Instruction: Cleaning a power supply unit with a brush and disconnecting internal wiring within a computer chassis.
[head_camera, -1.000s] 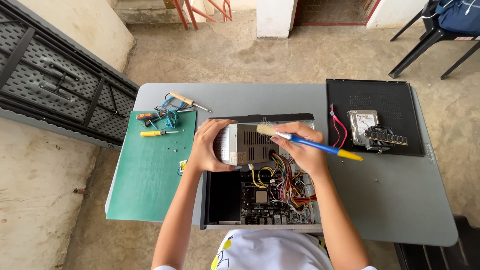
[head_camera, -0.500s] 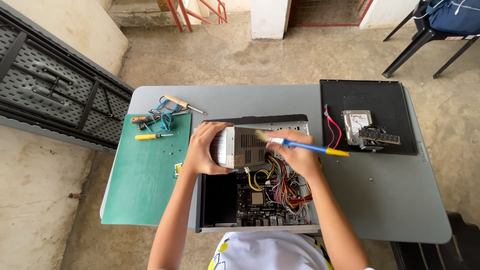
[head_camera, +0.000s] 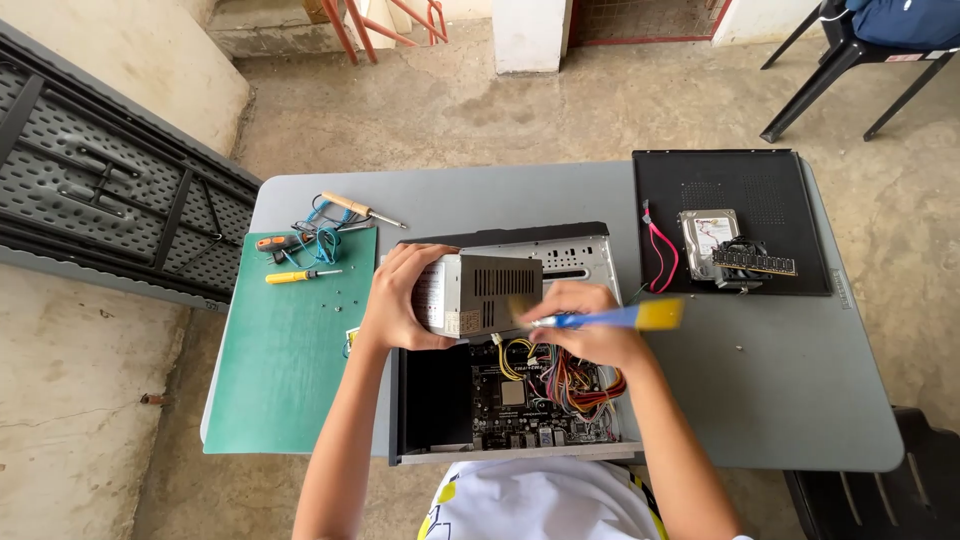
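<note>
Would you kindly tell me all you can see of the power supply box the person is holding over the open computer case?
The power supply is a grey metal box with a dark vented face of slots toward the camera and a white label on its left end. It is lifted and tilted above the open computer case, and coloured wires run down from under it to the board. The left hand grips its left end; the right hand holds a blue-handled brush, blurred, against its right side.

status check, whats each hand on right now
Left hand grips power supply box, lifted over open computer case. Right hand holds blue-and-yellow brush against box. Coloured cables bunched under right hand.
</note>
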